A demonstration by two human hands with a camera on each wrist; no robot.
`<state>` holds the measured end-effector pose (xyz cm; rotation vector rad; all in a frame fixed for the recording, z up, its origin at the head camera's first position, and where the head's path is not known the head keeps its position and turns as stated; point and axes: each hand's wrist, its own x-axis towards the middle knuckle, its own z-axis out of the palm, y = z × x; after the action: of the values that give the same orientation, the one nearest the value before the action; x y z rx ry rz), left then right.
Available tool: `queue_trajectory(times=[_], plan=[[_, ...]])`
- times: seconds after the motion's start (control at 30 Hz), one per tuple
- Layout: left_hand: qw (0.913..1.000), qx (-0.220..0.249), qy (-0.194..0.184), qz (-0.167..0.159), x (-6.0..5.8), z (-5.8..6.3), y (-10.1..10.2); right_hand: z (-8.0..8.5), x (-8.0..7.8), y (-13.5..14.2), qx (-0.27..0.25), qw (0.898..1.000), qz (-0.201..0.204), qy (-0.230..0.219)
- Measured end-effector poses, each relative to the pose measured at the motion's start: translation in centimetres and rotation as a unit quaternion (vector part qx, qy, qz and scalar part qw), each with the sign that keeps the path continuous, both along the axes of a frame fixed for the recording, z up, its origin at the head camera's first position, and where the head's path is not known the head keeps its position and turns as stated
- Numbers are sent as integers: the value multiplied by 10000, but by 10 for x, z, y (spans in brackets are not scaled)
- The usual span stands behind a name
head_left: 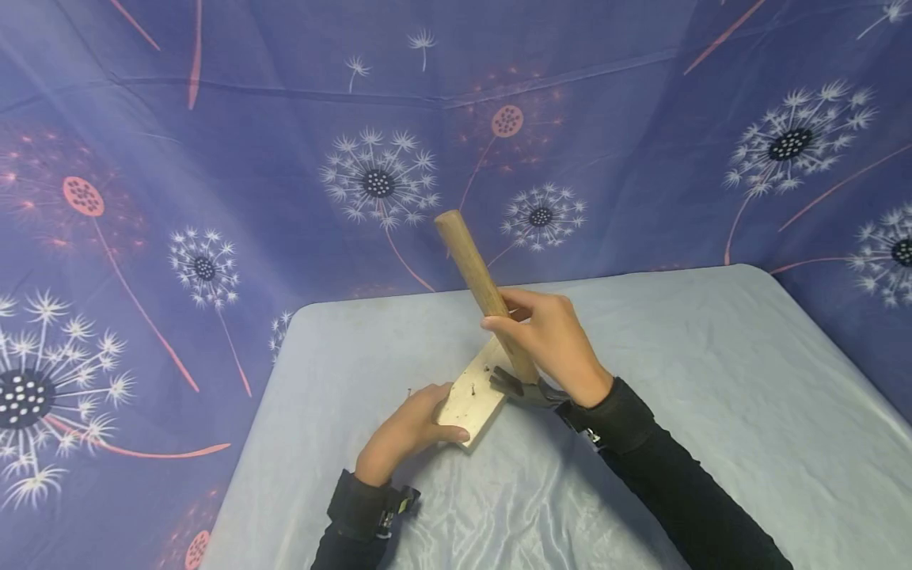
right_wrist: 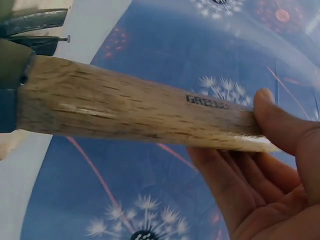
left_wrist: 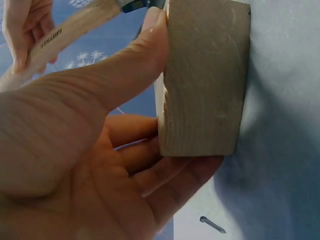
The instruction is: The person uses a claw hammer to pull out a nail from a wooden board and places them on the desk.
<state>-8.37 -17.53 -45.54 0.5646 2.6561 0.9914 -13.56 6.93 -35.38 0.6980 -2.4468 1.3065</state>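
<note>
My left hand grips the near end of a pale wooden block, thumb on one side and fingers round the other. Small dark marks dot the block's upper face. In my right hand is a claw hammer, held between thumb and fingers by its wooden handle, which leans up and away to the left. The dark hammer head is down at the block, its claw over the upper face. At the claw's tip in the right wrist view, a nail shows its head.
A loose nail lies on the cloth beside the block, near my left fingers. Pale satin cloth covers the table. Behind and to the left hangs a blue curtain with a dandelion print.
</note>
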Motion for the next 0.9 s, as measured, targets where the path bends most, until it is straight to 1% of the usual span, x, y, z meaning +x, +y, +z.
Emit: queue_trajectory(times=[0.1, 0.27, 0.4, 0.47, 0.53, 0.77, 0.9], plan=[[10000, 19, -12, -49, -1, 0, 0, 5, -8, -10, 138, 9999, 60, -69], [9998, -131, 71, -92, -2, -1, -1, 11, -16, -23, 395, 9985, 251, -291], [9998, -141, 104, -89, -1, 0, -1, 15, -21, -26, 580, 9973, 146, -418], [9998, -145, 85, -63, -1, -1, -1, 16, -22, -27, 566, 9972, 92, -470], [9998, -156, 59, -48, -1, 0, -1, 17, -23, -27, 541, 9972, 125, -502], [9997, -230, 27, -24, -1, 1, 0, 12, -25, -35, 617, 9972, 154, -385], [9996, -293, -27, 56, -1, 0, 0, 10, -26, -39, 487, 9983, 158, -295]])
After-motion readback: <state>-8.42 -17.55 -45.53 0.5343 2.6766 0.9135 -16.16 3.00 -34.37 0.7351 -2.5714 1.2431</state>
